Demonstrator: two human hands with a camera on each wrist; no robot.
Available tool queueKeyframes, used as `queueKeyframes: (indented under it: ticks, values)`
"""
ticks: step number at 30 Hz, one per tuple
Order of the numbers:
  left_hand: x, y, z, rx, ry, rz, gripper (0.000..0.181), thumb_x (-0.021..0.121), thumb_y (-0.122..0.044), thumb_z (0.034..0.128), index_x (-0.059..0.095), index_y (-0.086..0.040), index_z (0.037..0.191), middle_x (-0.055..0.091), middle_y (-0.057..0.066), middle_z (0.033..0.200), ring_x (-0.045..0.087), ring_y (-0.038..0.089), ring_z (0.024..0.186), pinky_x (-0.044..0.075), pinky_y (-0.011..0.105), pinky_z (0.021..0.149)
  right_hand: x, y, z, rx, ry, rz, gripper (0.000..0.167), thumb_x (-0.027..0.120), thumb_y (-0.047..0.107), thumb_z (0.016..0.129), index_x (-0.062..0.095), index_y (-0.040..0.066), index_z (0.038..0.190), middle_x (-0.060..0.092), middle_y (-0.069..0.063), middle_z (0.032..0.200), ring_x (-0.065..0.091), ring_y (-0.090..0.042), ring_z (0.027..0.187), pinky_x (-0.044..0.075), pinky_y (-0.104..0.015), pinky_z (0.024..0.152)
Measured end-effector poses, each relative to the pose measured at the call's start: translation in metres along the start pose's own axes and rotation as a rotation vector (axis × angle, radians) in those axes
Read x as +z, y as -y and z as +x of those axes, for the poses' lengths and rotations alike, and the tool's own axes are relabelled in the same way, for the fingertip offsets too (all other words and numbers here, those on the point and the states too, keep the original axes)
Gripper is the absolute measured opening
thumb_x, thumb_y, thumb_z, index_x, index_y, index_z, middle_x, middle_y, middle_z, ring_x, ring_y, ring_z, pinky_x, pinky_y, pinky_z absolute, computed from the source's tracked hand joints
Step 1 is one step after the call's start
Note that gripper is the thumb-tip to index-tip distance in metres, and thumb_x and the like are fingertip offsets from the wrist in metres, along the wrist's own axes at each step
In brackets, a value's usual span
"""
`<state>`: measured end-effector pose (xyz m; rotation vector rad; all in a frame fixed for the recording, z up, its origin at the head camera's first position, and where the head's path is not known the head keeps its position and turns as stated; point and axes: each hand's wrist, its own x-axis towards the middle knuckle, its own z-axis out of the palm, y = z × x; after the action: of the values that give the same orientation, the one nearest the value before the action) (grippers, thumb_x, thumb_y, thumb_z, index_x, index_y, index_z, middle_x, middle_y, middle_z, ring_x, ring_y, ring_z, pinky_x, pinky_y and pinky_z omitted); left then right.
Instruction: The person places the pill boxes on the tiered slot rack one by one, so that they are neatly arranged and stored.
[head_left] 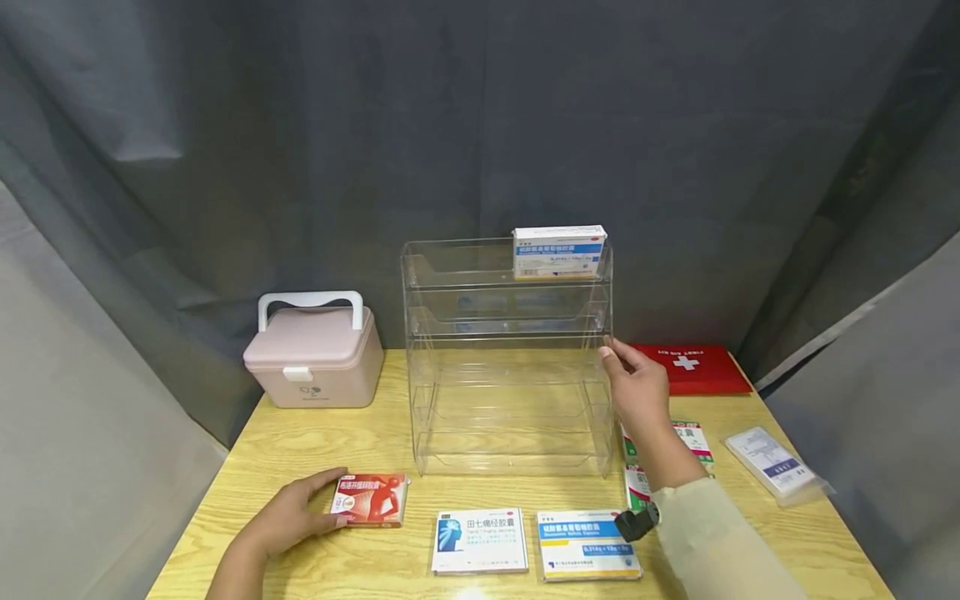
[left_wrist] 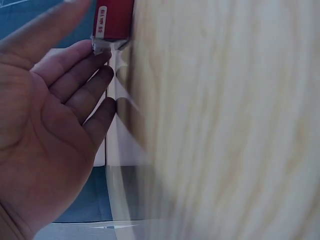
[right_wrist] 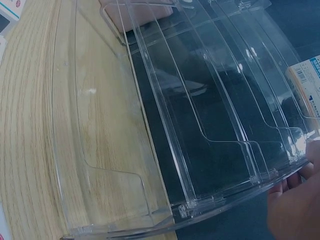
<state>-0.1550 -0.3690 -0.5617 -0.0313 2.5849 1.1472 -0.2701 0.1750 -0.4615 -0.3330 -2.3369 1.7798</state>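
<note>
At the front left, my left hand (head_left: 288, 521) has its thumb and index finger at opposite edges of a red-and-white medicine box (head_left: 370, 500), which lies on the table. The left wrist view shows the red box (left_wrist: 114, 20) at the fingertips of my left hand (left_wrist: 55, 105), the other fingers loosely extended. My right hand (head_left: 637, 387) grips the right side edge of a clear tiered rack (head_left: 510, 458). In the right wrist view, fingers of my right hand (right_wrist: 297, 200) curl round the rack's edge (right_wrist: 225, 202). A blue-and-white box (head_left: 558, 254) stands in the top tier at right.
A pink case (head_left: 315, 358) stands back left. White (head_left: 480, 542) and blue-and-white (head_left: 588, 546) boxes lie in front of the rack. To the right are a red first aid pouch (head_left: 705, 371), green-and-white boxes (head_left: 693, 442) partly behind my right arm, and a bagged white pack (head_left: 772, 462).
</note>
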Motion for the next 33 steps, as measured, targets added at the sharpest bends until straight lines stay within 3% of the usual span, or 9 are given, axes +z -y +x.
queueKeyframes:
  ticks: [3,9,13,18,23,26,33]
  values:
    - [0.0015,0.0005,-0.0008,-0.004,0.001,-0.024,0.086,0.094,-0.035,0.0845,0.057,-0.02,0.16,0.049,0.024,0.168,0.035,0.055,0.159,0.032,0.075,0.127,-0.0004,-0.0013,0.0006,-0.005,-0.004,-0.006,0.048,0.064,0.038,0.112,0.062,0.021,0.156,0.064,-0.006,0.157,0.061,-0.024,0.141,0.05,-0.045,0.125]
    - [0.0021,0.0007,-0.0029,0.039,-0.025,0.011,0.083,0.093,-0.034,0.0851,0.058,-0.018,0.159,0.05,0.022,0.167,0.035,0.054,0.159,0.032,0.075,0.128,0.0005,-0.0026,0.0024,-0.016,-0.01,-0.028,0.048,0.064,0.041,0.111,0.063,0.022,0.156,0.066,-0.005,0.155,0.062,-0.022,0.137,0.054,-0.038,0.119]
    - [0.0013,0.0015,-0.0039,0.072,-0.04,-0.024,0.08,0.095,-0.027,0.0834,0.059,-0.012,0.153,0.056,0.018,0.162,0.042,0.049,0.157,0.04,0.062,0.129,0.0009,-0.0018,0.002,-0.005,0.006,-0.01,0.049,0.064,0.041,0.111,0.062,0.022,0.157,0.063,-0.005,0.158,0.06,-0.024,0.142,0.051,-0.043,0.124]
    - [0.0019,0.0026,-0.0023,0.081,-0.047,-0.081,0.072,0.096,-0.012,0.0812,0.057,-0.013,0.142,0.063,0.015,0.151,0.056,0.047,0.147,0.057,0.043,0.117,-0.0004,-0.001,0.001,0.001,0.016,0.002,0.049,0.064,0.04,0.111,0.061,0.022,0.157,0.061,-0.005,0.16,0.058,-0.025,0.145,0.048,-0.047,0.127]
    - [0.001,0.0019,-0.0024,0.113,-0.025,-0.124,0.066,0.091,-0.003,0.085,0.054,-0.012,0.138,0.062,0.02,0.146,0.069,0.04,0.131,0.067,0.033,0.096,-0.0007,-0.0018,0.0012,-0.008,0.009,-0.003,0.049,0.064,0.039,0.111,0.062,0.021,0.157,0.063,-0.005,0.159,0.06,-0.024,0.143,0.049,-0.046,0.125]
    - [0.0011,-0.0001,-0.0033,0.103,-0.02,-0.172,0.06,0.086,0.003,0.0889,0.054,-0.01,0.138,0.061,0.022,0.142,0.072,0.032,0.12,0.068,0.03,0.083,-0.0007,-0.0017,0.0012,-0.004,0.005,-0.009,0.048,0.063,0.039,0.112,0.062,0.021,0.156,0.063,-0.005,0.158,0.06,-0.024,0.141,0.05,-0.045,0.124]
    - [0.0027,-0.0047,-0.0055,0.047,-0.146,-0.184,0.038,0.079,0.003,0.0955,0.065,-0.011,0.128,0.069,0.013,0.132,0.075,0.023,0.112,0.067,0.027,0.08,0.0,0.0003,0.0012,-0.011,0.002,0.006,0.048,0.065,0.037,0.111,0.063,0.019,0.156,0.063,-0.006,0.158,0.06,-0.024,0.141,0.05,-0.045,0.125]
